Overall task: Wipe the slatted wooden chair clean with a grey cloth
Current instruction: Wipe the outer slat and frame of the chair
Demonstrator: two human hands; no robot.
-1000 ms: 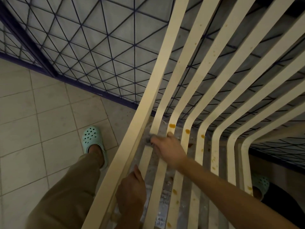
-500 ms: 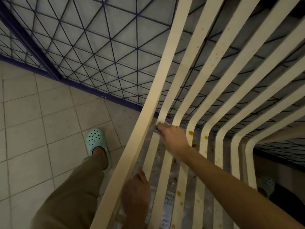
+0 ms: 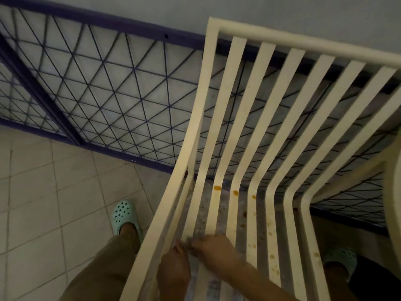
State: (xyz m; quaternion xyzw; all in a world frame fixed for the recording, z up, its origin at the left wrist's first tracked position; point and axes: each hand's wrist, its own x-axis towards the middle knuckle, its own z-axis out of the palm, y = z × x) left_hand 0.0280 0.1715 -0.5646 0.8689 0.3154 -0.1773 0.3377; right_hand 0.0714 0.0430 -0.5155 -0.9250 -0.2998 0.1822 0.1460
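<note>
The pale slatted wooden chair fills the middle and right of the head view, its back rising to a top rail and its seat slats running toward me. Orange stains sit at the bend of three slats, and brown specks mark slats further right. My right hand holds a bunched grey cloth against a left seat slat. Just beside it, my left hand grips the seat's leftmost slat, thumb pointing up. Most of the cloth is hidden under my fingers.
A blue metal lattice fence runs behind the chair. Beige floor tiles lie at left, where my foot stands in a mint clog. A second clog shows under the seat at right. The chair's armrest curves at the right edge.
My right hand has slid the cloth down the slat from the seat's bend toward me, ending beside my left hand. The view has tilted up, showing the chair's top rail.
</note>
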